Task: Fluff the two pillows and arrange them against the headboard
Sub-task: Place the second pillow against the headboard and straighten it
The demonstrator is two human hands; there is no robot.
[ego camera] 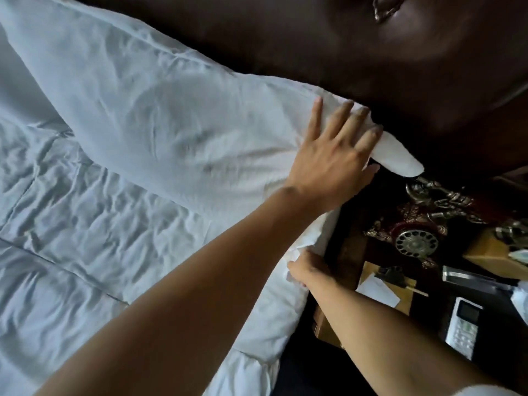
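A white pillow (177,132) lies along the dark brown padded headboard (328,52), its right corner poking past the bed edge. My left hand (334,161) rests flat on that right end, fingers spread over the fabric with the thumb under the edge. My right hand (305,270) is lower at the bed's right edge, fingers pinched on white fabric there. Whether that fabric belongs to the pillow or the bedding I cannot tell. A second white pillow (57,44) shows at the upper left, against the headboard.
A rumpled white quilt (71,224) covers the bed. To the right stands a dark nightstand (348,247) with an ornate rotary phone (417,235), a notepad (380,287), a white remote (463,324) and a tissue box (491,252).
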